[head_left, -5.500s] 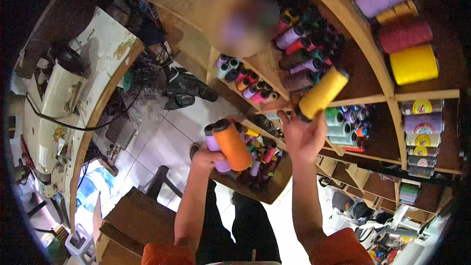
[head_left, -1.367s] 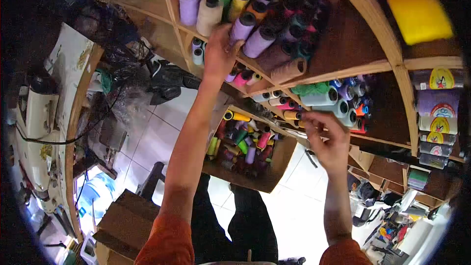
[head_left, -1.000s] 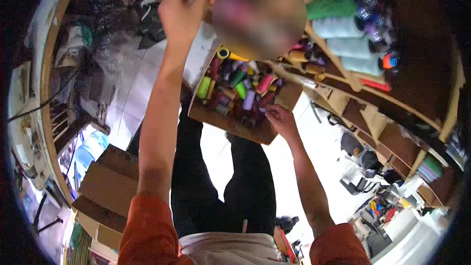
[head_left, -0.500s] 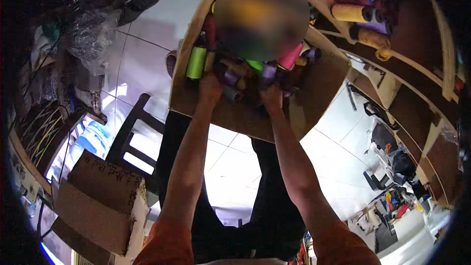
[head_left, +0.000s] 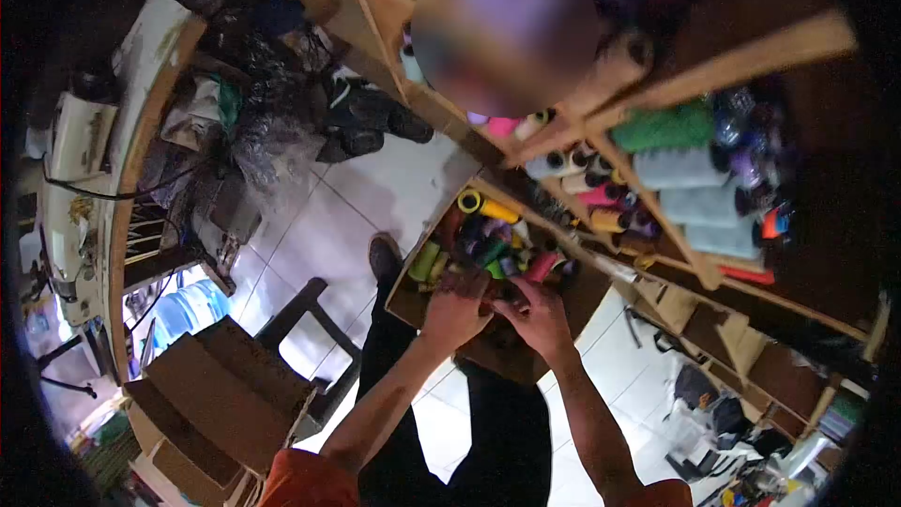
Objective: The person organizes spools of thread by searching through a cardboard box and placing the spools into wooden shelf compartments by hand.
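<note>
A cardboard box (head_left: pixel 589 302) full of thread spools is in front of my legs. Over its near part, my left hand (head_left: pixel 456 312) and my right hand (head_left: pixel 539 317) meet with bent fingers and pinched tips. Something small and dark seems to be between them, but I cannot make out what it is. Just beyond the hands lie a pink spool (head_left: pixel 542 266) and a dark green spool (head_left: pixel 490 251). A yellow-green spool (head_left: pixel 424 261) rests by the box's left wall, and a yellow spool (head_left: pixel 498 211) near the far corner. My fingers hide part of the contents.
Wooden shelves (head_left: pixel 648 216) stand ahead and to the right, holding a green cone (head_left: pixel 664 126) and grey-blue cones (head_left: pixel 699 209). Left are a dark chair (head_left: pixel 328 314), another cardboard box (head_left: pixel 221 394) and a sewing machine (head_left: pixel 80 145). A blurred disc covers the top middle.
My view has risen and more of the shelves shows. My hands, formerly apart and reaching among the spools, have come together above the box with their fingertips pinched.
</note>
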A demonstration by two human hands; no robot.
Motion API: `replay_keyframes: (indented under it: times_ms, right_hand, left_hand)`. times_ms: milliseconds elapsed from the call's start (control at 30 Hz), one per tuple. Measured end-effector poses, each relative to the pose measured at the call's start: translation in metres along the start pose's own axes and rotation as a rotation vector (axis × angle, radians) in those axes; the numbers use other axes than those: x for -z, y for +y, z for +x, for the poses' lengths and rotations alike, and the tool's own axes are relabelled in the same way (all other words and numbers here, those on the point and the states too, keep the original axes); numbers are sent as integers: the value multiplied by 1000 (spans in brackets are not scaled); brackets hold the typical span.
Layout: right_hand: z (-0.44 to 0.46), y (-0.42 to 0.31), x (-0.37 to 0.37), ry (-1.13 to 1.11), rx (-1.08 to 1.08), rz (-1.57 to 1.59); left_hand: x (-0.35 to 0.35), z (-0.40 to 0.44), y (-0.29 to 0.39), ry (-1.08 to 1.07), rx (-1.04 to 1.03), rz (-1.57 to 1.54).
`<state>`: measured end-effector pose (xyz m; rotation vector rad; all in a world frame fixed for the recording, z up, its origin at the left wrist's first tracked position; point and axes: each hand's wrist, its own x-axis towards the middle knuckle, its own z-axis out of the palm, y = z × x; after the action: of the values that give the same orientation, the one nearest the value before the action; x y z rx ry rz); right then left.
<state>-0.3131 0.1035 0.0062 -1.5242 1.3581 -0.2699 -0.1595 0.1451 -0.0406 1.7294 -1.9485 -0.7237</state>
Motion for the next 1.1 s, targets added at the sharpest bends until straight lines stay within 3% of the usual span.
replay_keyframes:
  times_ms: [33, 67, 100, 167, 233, 267, 333, 400, 500, 600, 800, 900, 933, 1033, 1100]
  right_hand:
    - [2, -36, 14, 17, 47, -18]
    - [8, -65, 26, 110, 215, -241]
    - [16, -94, 37, 129, 222, -250]
    - [40, -176, 69, 255, 406, -326]
    - [60, -237, 92, 406, 605, -443]
    - [63, -275, 99, 430, 513, -422]
    - [94, -312, 123, 583, 802, -655]
    - [112, -346, 131, 700, 765, -645]
    - [133, -367, 137, 846, 712, -679]
    - [147, -379, 133, 809, 552, -682]
    - [183, -360, 145, 866, 637, -653]
    - [186, -357, 157, 846, 570, -705]
    - [189, -355, 156, 852, 670, -676]
    - [199, -348, 149, 791, 477, -674]
    - [207, -344, 147, 781, 525, -728]
  left_hand:
    - [31, 12, 7, 55, 9, -32]
    - [67, 26, 11, 95, 24, -68]
    - [99, 39, 11, 130, 39, -100]
    - [146, 71, 2, 370, -28, -181]
    - [188, 102, -7, 478, 69, -245]
    - [206, 121, -9, 539, 47, -281]
    - [228, 154, -15, 605, 29, -376]
    - [241, 180, -19, 614, 30, -487]
    - [238, 206, -22, 617, 89, -608]
    - [227, 218, -26, 645, 102, -520]
    - [216, 233, -25, 679, 99, -524]
    - [218, 237, -23, 694, 108, -456]
    - [219, 238, -21, 691, 113, -430]
    - [222, 247, -20, 749, 175, -351]
    - [223, 254, -24, 726, 220, -385]
